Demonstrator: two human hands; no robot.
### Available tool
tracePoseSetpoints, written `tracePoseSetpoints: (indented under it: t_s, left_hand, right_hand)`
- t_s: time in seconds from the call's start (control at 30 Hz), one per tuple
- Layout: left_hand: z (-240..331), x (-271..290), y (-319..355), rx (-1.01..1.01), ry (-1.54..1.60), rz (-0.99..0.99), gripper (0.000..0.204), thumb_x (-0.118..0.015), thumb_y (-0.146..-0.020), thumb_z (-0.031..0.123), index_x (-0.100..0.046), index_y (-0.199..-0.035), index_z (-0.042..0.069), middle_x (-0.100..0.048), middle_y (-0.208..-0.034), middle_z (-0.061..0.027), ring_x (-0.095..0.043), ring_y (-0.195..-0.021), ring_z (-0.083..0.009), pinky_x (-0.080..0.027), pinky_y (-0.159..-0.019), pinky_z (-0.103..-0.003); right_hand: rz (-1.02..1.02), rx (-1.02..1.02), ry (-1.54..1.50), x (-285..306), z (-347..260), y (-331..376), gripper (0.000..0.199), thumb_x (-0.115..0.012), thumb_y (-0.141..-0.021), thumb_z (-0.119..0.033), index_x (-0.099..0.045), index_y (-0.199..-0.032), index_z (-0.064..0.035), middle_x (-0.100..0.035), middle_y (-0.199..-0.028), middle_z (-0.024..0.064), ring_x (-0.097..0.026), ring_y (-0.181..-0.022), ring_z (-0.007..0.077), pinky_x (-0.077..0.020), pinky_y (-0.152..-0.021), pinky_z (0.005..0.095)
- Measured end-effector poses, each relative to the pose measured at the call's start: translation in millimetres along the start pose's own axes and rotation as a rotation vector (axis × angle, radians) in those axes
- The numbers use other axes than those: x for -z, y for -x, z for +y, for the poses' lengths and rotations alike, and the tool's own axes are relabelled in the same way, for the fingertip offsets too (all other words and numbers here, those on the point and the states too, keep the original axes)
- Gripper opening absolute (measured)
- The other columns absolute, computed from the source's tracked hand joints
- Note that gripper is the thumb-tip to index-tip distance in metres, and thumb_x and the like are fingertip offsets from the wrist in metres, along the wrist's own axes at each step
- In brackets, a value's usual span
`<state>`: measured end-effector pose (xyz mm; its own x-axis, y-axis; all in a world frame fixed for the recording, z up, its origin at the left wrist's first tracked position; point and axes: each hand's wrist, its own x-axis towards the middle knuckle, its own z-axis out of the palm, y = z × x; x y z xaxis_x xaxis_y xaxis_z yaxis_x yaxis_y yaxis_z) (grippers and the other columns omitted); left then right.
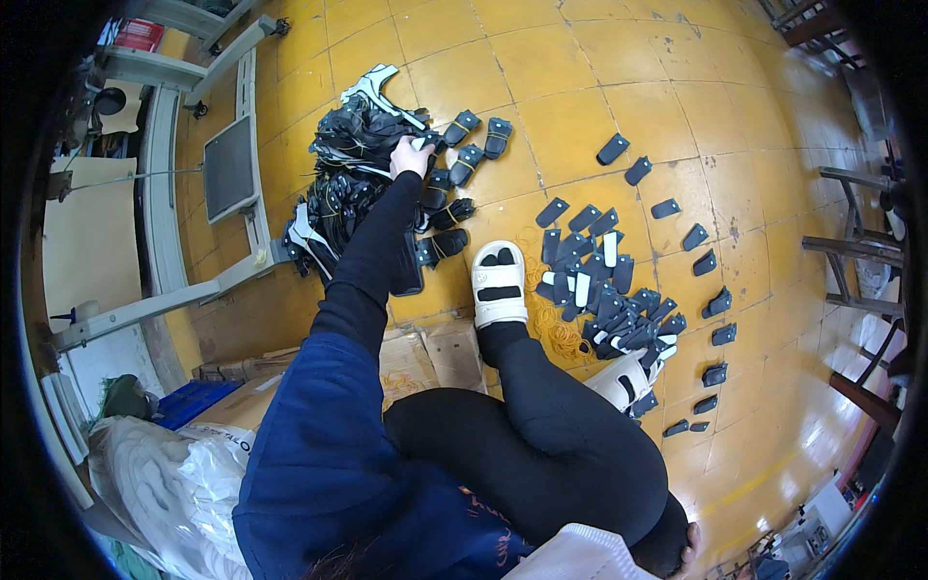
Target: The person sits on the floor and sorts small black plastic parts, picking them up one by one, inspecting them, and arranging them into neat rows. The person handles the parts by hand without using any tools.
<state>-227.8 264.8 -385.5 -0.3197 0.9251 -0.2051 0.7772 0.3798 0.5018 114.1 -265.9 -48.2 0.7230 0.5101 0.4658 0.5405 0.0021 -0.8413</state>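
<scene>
My left arm stretches forward to a pile of black strap-like pieces point(362, 135) on the floor. My left hand point(410, 157) is at the pile's right edge, its fingers bent closed over a small piece I cannot make out. Just right of it lie black bundles tied with yellow bands, among them one bundle point(498, 137) standing slightly apart. White-edged curved pieces point(372, 85) stick out at the pile's far end. At the lower right, my right hand point(690, 547) rests against my bent knee, its fingers partly in view and lying along the leg.
A heap of loose dark flat pieces point(619, 309) lies right of my white sandal point(500, 280), with yellow rubber bands point(561, 333) beside it. More pieces form a curved row farther right. A metal frame point(242, 184) stands left; cardboard point(449, 358) lies near my legs. Wooden stools point(851, 246) line the right.
</scene>
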Motion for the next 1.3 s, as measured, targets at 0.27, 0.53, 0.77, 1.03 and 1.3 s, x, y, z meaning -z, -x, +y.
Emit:
tracePoseSetpoints:
  t_s: [0.27,0.53,0.77,1.03,1.3]
  left_hand:
    - [-4,-23,31,-0.469,0.133,-0.015,0.021,-0.054,-0.090,0.022,-0.057,-0.089,0.001,-0.060,-0.087,-0.0222,-0.059,-0.088,-0.0401,-0.045,-0.074,-0.046]
    - [17,-37,52,-0.328,0.028,-0.151,0.051,-0.077,-0.066,0.028,-0.060,-0.105,0.001,-0.066,-0.092,-0.0229,-0.064,-0.089,-0.0359,-0.051,-0.081,-0.040]
    - [1,-8,66,-0.249,0.620,-0.489,0.040,-0.074,-0.075,0.013,-0.060,-0.110,-0.002,-0.066,-0.099,-0.0058,-0.061,-0.087,-0.0110,-0.047,-0.080,-0.025]
    - [21,22,106,-0.259,0.629,-0.440,0.043,-0.080,-0.069,0.014,-0.063,-0.105,-0.002,-0.061,-0.087,-0.0001,-0.051,-0.072,-0.0058,-0.044,-0.068,-0.021]
    - [34,28,107,-0.241,0.701,-0.366,0.040,-0.080,-0.069,0.014,-0.065,-0.102,-0.002,-0.055,-0.076,0.0042,-0.047,-0.067,-0.0049,-0.039,-0.061,-0.021]
  right_hand:
    - [-0.010,-0.014,-0.015,5,-3,4,0.040,-0.037,-0.089,-0.028,-0.056,-0.109,0.0015,-0.059,-0.093,0.0260,-0.057,-0.096,0.0353,-0.0441,-0.087,0.0438]
    - [-0.012,-0.028,-0.033,8,-9,10,0.041,-0.037,-0.088,-0.029,-0.056,-0.110,0.0008,-0.059,-0.095,0.0270,-0.056,-0.097,0.0360,-0.0434,-0.087,0.0452]
    - [-0.014,-0.050,-0.070,13,-12,19,0.042,-0.037,-0.087,-0.030,-0.056,-0.110,0.0001,-0.058,-0.096,0.0278,-0.056,-0.099,0.0367,-0.0428,-0.088,0.0464]
    - [-0.006,-0.033,-0.080,17,-11,23,0.043,-0.037,-0.087,-0.031,-0.056,-0.111,-0.0006,-0.057,-0.097,0.0288,-0.055,-0.100,0.0375,-0.0422,-0.089,0.0478]
    - [0.001,-0.011,-0.087,16,-7,23,0.044,-0.037,-0.086,-0.032,-0.056,-0.112,-0.0013,-0.057,-0.099,0.0297,-0.054,-0.102,0.0382,-0.0415,-0.090,0.0492]
